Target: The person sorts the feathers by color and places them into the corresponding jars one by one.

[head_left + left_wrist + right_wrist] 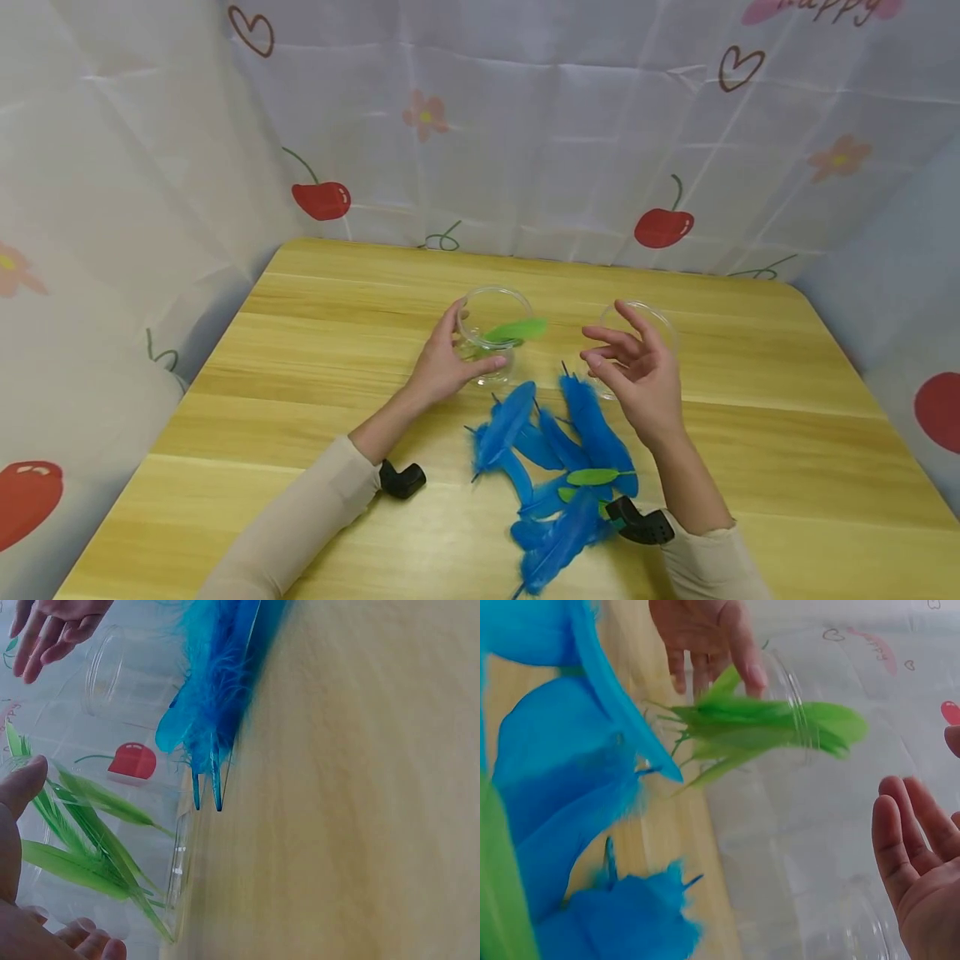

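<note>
My left hand (442,362) grips a clear plastic cup (495,288) from its left side, with the thumb across the front. Green feathers (97,832) stand in this cup, and some tips rise past the rim in the right wrist view. My right hand (643,379) is raised, its fingers loosely bent and nothing between them. Just behind it stands a second clear cup (671,323), partly hidden by the hand. In the left wrist view no feathers show in that second cup (135,675).
A loose pile of blue feathers (600,425) lies on the wooden table (360,333), in front of and between the two cups. A green feather (592,477) lies on the pile, with another partly under it. A printed curtain (525,150) hangs behind the table.
</note>
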{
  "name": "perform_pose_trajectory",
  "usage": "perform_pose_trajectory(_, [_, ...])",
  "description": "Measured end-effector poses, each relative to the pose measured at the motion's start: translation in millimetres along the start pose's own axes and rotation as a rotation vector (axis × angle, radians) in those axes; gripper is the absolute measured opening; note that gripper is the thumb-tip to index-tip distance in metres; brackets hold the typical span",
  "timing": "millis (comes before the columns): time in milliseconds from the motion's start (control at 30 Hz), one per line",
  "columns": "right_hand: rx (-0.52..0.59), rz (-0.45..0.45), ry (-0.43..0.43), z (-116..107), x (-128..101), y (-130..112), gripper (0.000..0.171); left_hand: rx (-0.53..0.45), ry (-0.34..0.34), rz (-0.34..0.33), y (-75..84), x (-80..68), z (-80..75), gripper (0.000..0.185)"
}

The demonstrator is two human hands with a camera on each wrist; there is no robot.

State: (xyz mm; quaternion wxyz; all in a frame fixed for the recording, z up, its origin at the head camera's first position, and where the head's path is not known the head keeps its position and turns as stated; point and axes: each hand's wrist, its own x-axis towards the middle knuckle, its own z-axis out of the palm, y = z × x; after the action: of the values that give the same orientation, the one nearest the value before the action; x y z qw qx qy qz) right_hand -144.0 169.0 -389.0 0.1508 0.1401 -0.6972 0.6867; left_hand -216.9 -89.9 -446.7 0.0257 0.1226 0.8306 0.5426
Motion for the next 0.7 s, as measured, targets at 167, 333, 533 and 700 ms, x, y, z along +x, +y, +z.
perform_pose_trajectory(167, [-0.117, 0.027, -0.058, -17.2, -12.0, 3.3, 0.05, 0.001, 0.003, 0.008, 0.2, -0.3, 0.5, 0.105])
perform_pose_trajectory(333, [-0.278, 0.067, -0.158, -35.4, -28.3, 7.7, 0.028, -0.003, 0.003, 0.011, 1.5, -0.8, 0.3, 0.105])
perform_pose_trajectory(533, [-0.343, 0.124, -0.273, -55.2, -45.0, 13.2, 0.021, -0.005, 0.007, -0.001, 2.8, -0.8, 0.3, 0.105])
perform_pose_trajectory(700, [-0.39, 0.175, -0.331, -70.0, -56.1, 19.3, 0.019, 0.004, 0.005, -0.012, 3.4, -0.7, 1.2, 0.105])
